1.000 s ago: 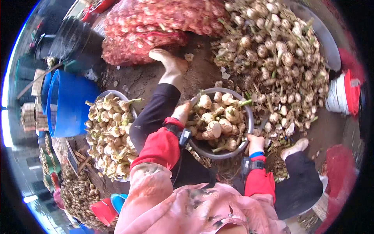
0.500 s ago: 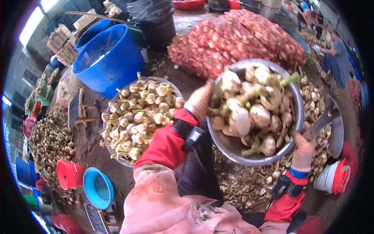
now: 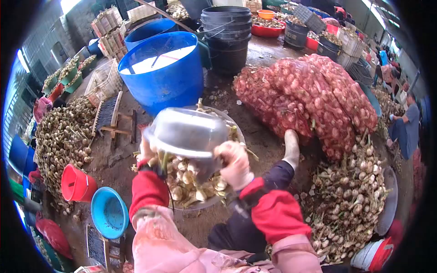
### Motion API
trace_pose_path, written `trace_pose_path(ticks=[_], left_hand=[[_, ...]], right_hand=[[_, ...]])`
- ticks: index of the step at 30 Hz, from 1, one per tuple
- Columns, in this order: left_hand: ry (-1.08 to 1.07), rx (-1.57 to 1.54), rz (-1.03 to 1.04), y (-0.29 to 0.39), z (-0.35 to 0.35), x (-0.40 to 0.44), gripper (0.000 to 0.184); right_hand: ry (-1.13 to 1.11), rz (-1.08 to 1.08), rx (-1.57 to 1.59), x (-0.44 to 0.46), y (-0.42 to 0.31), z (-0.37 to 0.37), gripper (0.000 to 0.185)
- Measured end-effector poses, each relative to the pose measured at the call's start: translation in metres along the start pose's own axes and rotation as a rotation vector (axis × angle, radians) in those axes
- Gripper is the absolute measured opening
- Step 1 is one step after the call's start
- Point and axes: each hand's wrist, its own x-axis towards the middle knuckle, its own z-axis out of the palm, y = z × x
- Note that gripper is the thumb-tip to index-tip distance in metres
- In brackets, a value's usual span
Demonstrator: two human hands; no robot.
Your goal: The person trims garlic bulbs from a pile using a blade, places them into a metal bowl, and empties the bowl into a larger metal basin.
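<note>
A shiny metal bowl (image 3: 189,132) is tipped bottom-up over a wide, shallow basin (image 3: 236,132). Garlic bulbs (image 3: 184,179) lie in that basin under the bowl's lower rim. At the bowl's left side, my left hand (image 3: 146,149) grips the rim; its fingers are partly hidden. On the other side, my right hand (image 3: 234,164) is closed on the rim, slightly smeared by motion. A grey blurred shape below my right fingers cannot be made out.
A blue tub (image 3: 164,82) stands just beyond the basin. Red net sacks of garlic (image 3: 314,100) lie right of it, with a garlic heap (image 3: 350,195) nearer me. A red bucket (image 3: 78,183) and turquoise basin (image 3: 110,212) stand left. A person (image 3: 407,125) sits far right.
Both hands have swung the bowl from right to left and turned it over above the basin. The bowl was upright and full of garlic before. The view has also shifted.
</note>
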Motion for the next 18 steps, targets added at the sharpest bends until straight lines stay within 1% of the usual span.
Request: trace_pose_path(ticks=[2, 3, 4, 5, 6, 7, 8, 9, 11, 12, 13, 14, 15, 16, 17, 18], left_hand=[[0.171, -0.081, 0.000, -0.019, -0.039, -0.029, 0.065], [0.245, -0.408, -0.095, -0.024, -0.053, -0.031, 0.064], [0.067, -0.545, -0.158, -0.004, -0.045, -0.047, 0.060], [0.086, -0.552, -0.153, -0.009, -0.054, -0.045, 0.060], [0.075, -0.625, -0.166, -0.018, -0.062, -0.030, 0.061], [0.053, -0.696, -0.181, -0.031, -0.070, -0.015, 0.063], [0.365, -0.205, 0.016, -0.045, -0.082, -0.003, 0.061], [0.364, -0.214, 0.013, -0.042, -0.078, -0.003, 0.061], [0.085, -0.544, -0.096, -0.014, -0.040, -0.010, 0.042], [0.165, -0.524, -0.109, -0.006, -0.020, -0.011, 0.044], [0.238, -0.178, 0.002, -0.060, -0.071, 0.013, 0.044], [0.224, -0.013, 0.011, -0.048, -0.057, 0.007, 0.046], [0.209, 0.484, 0.050, -0.036, -0.044, -0.002, 0.051], [0.233, 0.981, 0.096, -0.011, -0.017, -0.017, 0.055], [0.148, 1.058, 0.136, -0.003, -0.012, -0.024, 0.061], [0.104, 1.122, 0.117, 0.007, -0.007, -0.031, 0.062]], right_hand=[[-0.097, 0.034, -0.090, -0.009, -0.016, 0.025, 0.024], [-0.121, 0.032, -0.149, -0.015, -0.018, 0.037, 0.022], [-0.202, 0.034, -0.164, -0.023, -0.017, 0.045, 0.022], [-0.286, 0.029, -0.176, -0.034, -0.015, 0.053, 0.022], [-0.328, 0.012, -0.226, -0.043, -0.015, 0.058, 0.022], [-0.422, 0.053, -0.221, -0.050, -0.014, 0.059, 0.024], [-0.386, 0.018, -0.228, -0.054, -0.010, 0.061, 0.026], [-0.350, -0.012, -0.236, -0.057, -0.008, 0.062, 0.029], [-0.224, -0.041, -0.188, -0.040, -0.018, 0.053, 0.034], [-0.242, 0.033, -0.078, -0.029, -0.021, 0.047, 0.037], [-0.058, 0.020, -0.080, -0.021, -0.027, 0.048, 0.036], [0.006, 0.004, -0.020, -0.011, -0.023, 0.048, 0.036], [0.072, -0.009, 0.041, -0.001, -0.018, 0.045, 0.036], [0.159, 0.063, 0.053, 0.007, -0.017, 0.042, 0.032], [0.247, 0.136, 0.066, 0.015, -0.017, 0.039, 0.028], [0.285, 0.188, 0.083, 0.023, -0.020, 0.032, 0.022]])
